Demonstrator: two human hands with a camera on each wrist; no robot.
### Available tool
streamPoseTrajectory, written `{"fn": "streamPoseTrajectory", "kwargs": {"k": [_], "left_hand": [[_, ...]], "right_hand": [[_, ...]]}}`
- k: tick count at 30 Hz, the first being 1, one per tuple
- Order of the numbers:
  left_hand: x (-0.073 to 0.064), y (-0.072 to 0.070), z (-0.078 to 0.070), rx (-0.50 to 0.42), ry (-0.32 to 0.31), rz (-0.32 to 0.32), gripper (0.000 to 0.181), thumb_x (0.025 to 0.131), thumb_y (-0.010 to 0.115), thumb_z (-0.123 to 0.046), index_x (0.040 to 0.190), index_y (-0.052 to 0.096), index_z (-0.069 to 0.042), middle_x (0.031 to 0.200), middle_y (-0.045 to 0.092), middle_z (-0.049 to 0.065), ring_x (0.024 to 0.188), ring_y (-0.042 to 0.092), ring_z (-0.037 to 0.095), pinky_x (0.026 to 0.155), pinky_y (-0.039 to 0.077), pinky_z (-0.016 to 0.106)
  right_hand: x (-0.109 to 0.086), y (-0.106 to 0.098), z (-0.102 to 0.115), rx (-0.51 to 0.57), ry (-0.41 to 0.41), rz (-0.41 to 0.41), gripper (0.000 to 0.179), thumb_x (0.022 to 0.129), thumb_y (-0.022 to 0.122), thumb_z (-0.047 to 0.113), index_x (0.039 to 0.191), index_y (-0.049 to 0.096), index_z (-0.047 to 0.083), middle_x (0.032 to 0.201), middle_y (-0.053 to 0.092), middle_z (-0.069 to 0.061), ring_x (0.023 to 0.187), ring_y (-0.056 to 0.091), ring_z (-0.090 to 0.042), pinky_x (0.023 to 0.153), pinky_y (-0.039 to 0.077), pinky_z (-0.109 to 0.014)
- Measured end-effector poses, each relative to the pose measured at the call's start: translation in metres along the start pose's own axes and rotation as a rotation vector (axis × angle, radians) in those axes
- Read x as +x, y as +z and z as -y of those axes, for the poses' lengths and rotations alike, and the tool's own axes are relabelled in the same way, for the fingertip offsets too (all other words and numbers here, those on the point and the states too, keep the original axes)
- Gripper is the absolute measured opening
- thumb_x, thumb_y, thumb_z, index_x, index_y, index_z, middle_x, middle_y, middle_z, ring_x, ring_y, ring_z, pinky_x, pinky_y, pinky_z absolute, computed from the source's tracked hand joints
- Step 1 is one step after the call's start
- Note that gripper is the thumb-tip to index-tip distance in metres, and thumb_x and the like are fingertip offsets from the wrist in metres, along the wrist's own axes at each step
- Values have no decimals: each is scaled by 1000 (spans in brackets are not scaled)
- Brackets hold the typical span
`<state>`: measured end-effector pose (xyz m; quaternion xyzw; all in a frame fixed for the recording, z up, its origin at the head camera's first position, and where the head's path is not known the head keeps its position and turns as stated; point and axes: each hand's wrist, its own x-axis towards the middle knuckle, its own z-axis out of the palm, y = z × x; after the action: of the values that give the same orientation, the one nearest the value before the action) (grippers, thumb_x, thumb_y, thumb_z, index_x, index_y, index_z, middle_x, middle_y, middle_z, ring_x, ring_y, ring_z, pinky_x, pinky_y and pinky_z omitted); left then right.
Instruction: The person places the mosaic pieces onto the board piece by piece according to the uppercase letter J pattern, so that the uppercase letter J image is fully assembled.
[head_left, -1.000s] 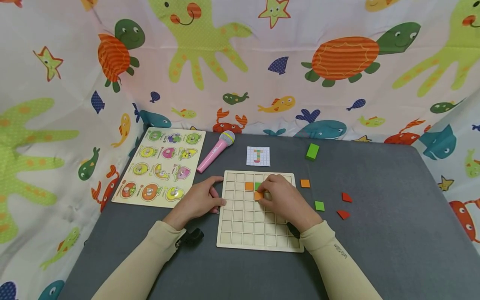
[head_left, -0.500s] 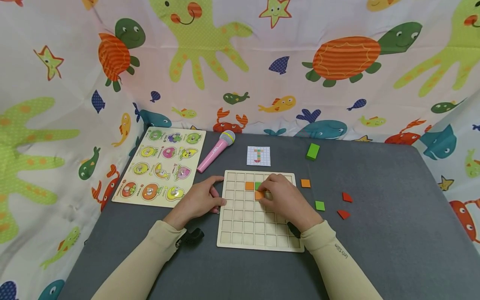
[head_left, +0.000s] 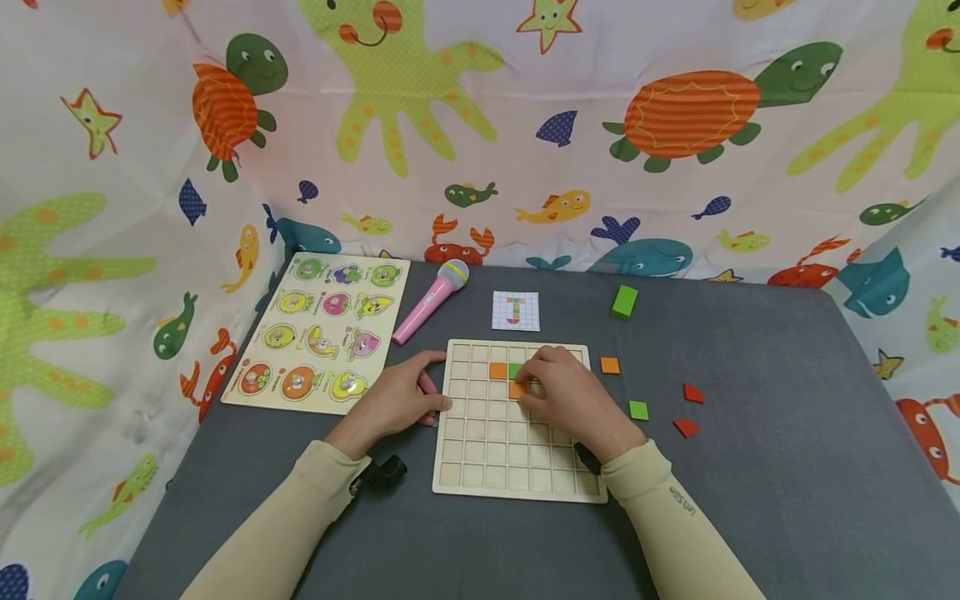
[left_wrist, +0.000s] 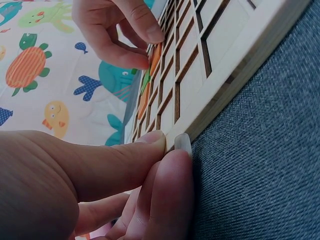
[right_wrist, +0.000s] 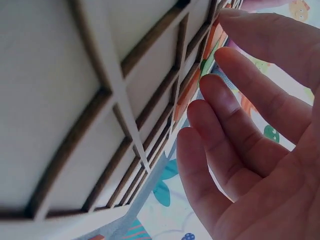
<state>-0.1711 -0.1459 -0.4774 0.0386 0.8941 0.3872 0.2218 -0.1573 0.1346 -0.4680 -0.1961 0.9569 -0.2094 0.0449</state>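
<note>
A square wooden grid board (head_left: 480, 475) lies flat on the table. My left hand (head_left: 397, 398) pinches its left edge between thumb and a finger, as the left wrist view shows. My right hand (head_left: 570, 400) is over the upper part of the board. Its thumb and index finger pinch an orange square tile (head_left: 516, 390) at one cell; the other fingers are bent loosely. Directly above that tile is a green square tile (head_left: 514, 371), partly covered by the fingers. An orange tile (head_left: 498, 371) fills the cell to its left. The right hand hides several cells behind it.
Right of the board lie an orange tile (head_left: 610, 366), a green tile (head_left: 638, 410) and two red quarter-round pieces (head_left: 693, 393). Behind it are a pattern card (head_left: 515, 311) and a green block (head_left: 624, 302). A pink toy microphone (head_left: 430, 302) and a fruit puzzle board (head_left: 300, 367) are at left.
</note>
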Motion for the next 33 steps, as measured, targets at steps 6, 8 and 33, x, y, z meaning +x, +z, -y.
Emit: {"fn": "streamPoseTrajectory", "kwargs": {"k": [6,8,33], "left_hand": [[0,2,0,-6,14,-6,78,92,88,-23,160,50,-21,89,70,4,65,72,17,63,51,32],[0,3,1,-9,22,-2,78,92,88,-23,160,50,-20,89,70,4,65,72,17,63,51,32],[0,0,3,16,35,-7,77,93,87,-25,160,49,-20,90,71,3,65,72,15,64,51,32]], "right_hand": [[-9,-5,-9,7,47,-18,19,94,84,24,109,81,13,115,71,-5,112,63,-25,98,58,-45],[-15,-8,-15,14,63,-29,21,94,83,24,111,81,12,115,71,-5,113,63,-25,97,58,-46],[-102,-47,-103,-87,157,-72,34,91,87,13,123,78,5,118,70,-14,112,65,-35,98,55,-59]]}}
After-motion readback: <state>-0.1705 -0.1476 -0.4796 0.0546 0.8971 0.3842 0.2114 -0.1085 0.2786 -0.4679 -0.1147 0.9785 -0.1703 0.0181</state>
